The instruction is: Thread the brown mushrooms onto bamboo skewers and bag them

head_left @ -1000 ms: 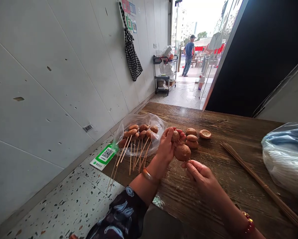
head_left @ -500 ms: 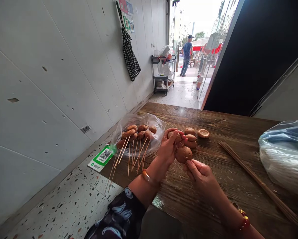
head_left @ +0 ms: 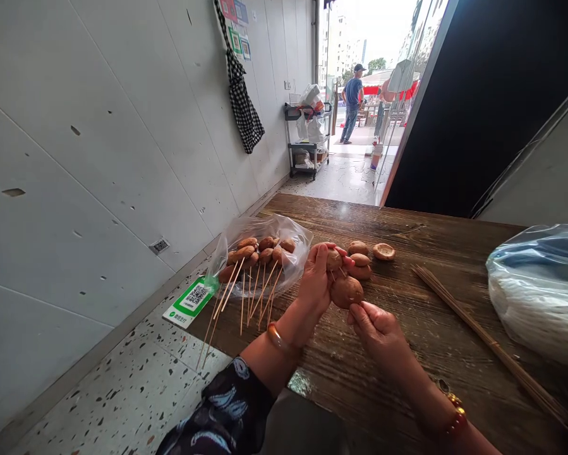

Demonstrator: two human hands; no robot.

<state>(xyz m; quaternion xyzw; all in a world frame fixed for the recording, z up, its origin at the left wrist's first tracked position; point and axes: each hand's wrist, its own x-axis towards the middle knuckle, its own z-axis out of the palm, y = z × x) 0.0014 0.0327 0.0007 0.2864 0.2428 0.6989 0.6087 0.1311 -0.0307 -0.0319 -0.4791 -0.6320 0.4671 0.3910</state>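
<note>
My left hand (head_left: 314, 278) is closed around a small brown mushroom cap (head_left: 333, 260). Just below it, a larger mushroom cap (head_left: 347, 292) is joined to the first by thin skewers that show in the gap. My right hand (head_left: 377, 325) pinches the larger cap's lower edge with thumb and fingers; whether a skewer end is also in that grip cannot be seen. Beyond my hands lie several loose mushroom caps (head_left: 358, 248), one turned underside up (head_left: 383, 252). To the left, skewered mushrooms (head_left: 265, 253) lie in a clear plastic bag (head_left: 296, 259), their sticks pointing towards me.
A bundle of thin bamboo skewers (head_left: 483, 335) lies across the wooden table (head_left: 388, 385) at right. Behind it rests a large plastic bag (head_left: 539, 297) with white contents. A green QR-code card (head_left: 191, 303) is at the left edge. A cart (head_left: 307, 139) and a person (head_left: 352, 104) are farther off.
The whole view has shifted slightly, so things sit a little further left. Both hands keep the same hold on the two mushroom caps.
</note>
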